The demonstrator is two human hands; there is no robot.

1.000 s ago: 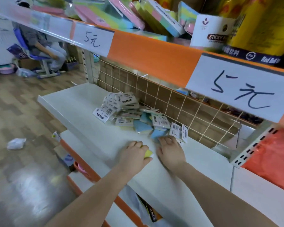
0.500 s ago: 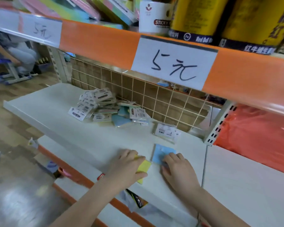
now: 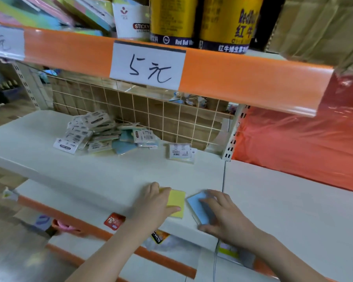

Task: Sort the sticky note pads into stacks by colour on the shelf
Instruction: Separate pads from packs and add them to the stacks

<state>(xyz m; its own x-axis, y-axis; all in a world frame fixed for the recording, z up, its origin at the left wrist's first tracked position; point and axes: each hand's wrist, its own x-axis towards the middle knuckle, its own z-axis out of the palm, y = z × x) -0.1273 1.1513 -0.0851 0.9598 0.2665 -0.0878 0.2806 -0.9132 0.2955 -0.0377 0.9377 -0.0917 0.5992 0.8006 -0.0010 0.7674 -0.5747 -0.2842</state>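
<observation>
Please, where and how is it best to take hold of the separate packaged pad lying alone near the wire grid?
Probably pinch the packaged pad by its two side edges, coming from above and the front. It lies flat, apart from the pile, with the wire grid behind it.

A cream wire-grid back panel (image 3: 151, 110) rises behind the shelving, beneath an orange glossy shelf edge (image 3: 243, 78) (with a handwritten paper price label (image 3: 148, 66)); brown wood-patterned floor (image 3: 0, 180) at left.
</observation>
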